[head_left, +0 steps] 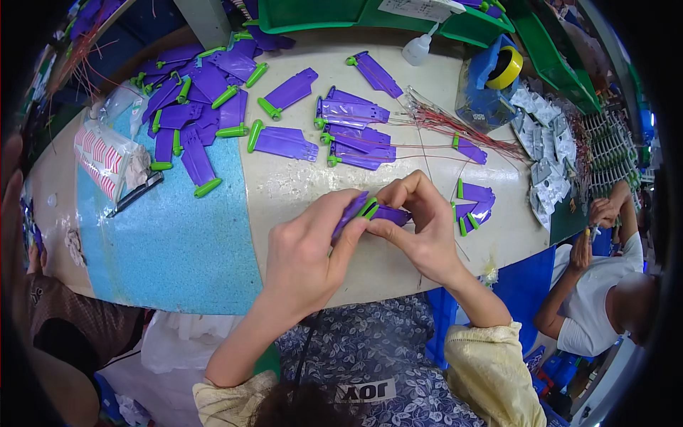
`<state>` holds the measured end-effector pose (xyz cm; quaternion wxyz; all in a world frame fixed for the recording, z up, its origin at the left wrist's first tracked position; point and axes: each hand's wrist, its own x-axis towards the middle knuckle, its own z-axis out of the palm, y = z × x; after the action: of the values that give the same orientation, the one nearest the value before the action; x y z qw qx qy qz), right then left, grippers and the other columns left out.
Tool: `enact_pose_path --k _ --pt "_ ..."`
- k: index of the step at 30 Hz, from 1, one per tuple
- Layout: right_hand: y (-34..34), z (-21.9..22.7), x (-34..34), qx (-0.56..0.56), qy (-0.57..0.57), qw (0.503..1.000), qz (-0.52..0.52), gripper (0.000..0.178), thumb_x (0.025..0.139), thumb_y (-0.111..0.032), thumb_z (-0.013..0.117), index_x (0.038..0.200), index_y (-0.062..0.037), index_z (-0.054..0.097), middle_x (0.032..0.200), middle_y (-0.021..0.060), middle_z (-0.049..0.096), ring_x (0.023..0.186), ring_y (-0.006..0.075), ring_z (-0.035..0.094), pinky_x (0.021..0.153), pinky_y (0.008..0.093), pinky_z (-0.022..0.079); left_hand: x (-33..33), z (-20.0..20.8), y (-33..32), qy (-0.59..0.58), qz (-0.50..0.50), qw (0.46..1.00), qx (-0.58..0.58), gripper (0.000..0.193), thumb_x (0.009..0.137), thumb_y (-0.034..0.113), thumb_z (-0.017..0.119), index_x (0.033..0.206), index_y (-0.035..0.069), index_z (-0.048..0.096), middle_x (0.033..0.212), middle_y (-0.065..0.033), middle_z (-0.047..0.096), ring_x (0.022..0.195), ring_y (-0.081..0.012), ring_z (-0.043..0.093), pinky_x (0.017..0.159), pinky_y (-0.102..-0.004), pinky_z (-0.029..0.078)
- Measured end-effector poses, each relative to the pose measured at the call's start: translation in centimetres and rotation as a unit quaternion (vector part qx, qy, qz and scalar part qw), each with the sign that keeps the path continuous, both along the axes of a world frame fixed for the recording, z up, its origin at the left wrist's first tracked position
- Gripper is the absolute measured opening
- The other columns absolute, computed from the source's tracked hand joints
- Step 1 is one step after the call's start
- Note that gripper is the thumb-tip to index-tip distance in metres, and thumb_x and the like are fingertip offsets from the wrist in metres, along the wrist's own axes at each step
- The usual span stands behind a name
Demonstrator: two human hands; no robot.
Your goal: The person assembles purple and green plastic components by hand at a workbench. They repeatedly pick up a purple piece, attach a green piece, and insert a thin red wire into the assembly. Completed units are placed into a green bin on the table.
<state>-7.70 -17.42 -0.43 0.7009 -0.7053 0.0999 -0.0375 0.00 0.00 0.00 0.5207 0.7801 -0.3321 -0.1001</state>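
Note:
Close together over the table's near edge, my left hand (313, 245) and my right hand (421, 231) grip a purple plastic piece with a green end (368, 209). Fingers and thumbs of both hands pinch it, so much of it is covered. Beyond my hands lies a cluster of like purple pieces with green ends (352, 146), thin red wires running from it to the right. To the right of my right hand are several smaller purple parts with green tips (475, 199).
A heap of purple pieces (206, 78) fills the far left, beside a red-and-white striped packet (107, 160) on a blue mat (171, 249). Far right hold a white squeeze bottle (417, 50), a yellow tape roll (505, 67), silver parts (546, 149) and green bins (313, 14). A co-worker's hands (603, 213) work at right.

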Motion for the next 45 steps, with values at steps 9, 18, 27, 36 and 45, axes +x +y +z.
enact_pose_path --k 9,18,27,36,45 --pt "0.0 1.1 -0.2 0.03 -0.042 0.999 -0.014 0.032 0.08 0.003 0.076 0.094 -0.0053 0.049 0.1 0.0077 0.063 0.097 0.0138 0.061 0.09 0.0295 0.048 0.3 1.7 -0.3 0.06 -0.048 0.997 -0.03 0.028 0.088 0.013 0.073 0.108 -0.002 0.062 0.083 -0.0122 0.067 0.073 -0.0181 0.066 0.066 -0.0295 0.05" --pt "0.1 0.1 -0.3 -0.007 -0.069 0.998 -0.009 0.033 0.078 0.004 0.077 0.097 -0.0041 0.052 0.099 0.0073 0.063 0.098 0.0143 0.062 0.091 0.0292 0.049 -0.3 1.8 -0.6 0.023 0.001 0.998 -0.066 0.022 0.084 0.009 0.074 0.102 -0.001 0.066 0.08 -0.0128 0.068 0.068 -0.0221 0.067 0.06 -0.0314 0.051" --pt "-3.3 3.7 1.4 -0.266 0.078 0.955 0.108 0.028 0.079 -0.006 0.078 0.103 -0.0002 0.065 0.091 0.0105 0.067 0.08 0.0154 0.065 0.069 0.0322 0.05 0.9 1.5 0.7 0.099 0.018 0.995 -0.001 0.025 0.085 0.006 0.068 0.109 -0.001 0.065 0.074 -0.0084 0.066 0.063 -0.0118 0.061 0.058 -0.026 0.046" --pt "-1.4 5.0 2.9 -0.392 -0.161 0.904 0.057 0.02 0.081 -0.006 0.071 0.094 0.0008 0.059 0.084 0.0159 0.06 0.079 0.0364 0.062 0.071 0.045 0.05 2.8 3.0 -0.3 0.02 -0.086 0.994 0.064 0.023 0.089 0.012 0.069 0.109 0.001 0.064 0.079 -0.0146 0.07 0.064 -0.023 0.068 0.059 -0.0334 0.051" --pt "-8.3 9.1 4.3 -0.476 -0.21 0.854 -0.029 0.027 0.08 -0.017 0.077 0.101 -0.0038 0.066 0.095 0.0154 0.062 0.093 0.0331 0.059 0.08 0.0404 0.048 3.8 1.9 0.0 0.442 -0.064 0.89 -0.088 0.023 0.098 0.019 0.063 0.102 -0.004 0.063 0.082 -0.0123 0.07 0.059 -0.0147 0.065 0.051 -0.0255 0.049"
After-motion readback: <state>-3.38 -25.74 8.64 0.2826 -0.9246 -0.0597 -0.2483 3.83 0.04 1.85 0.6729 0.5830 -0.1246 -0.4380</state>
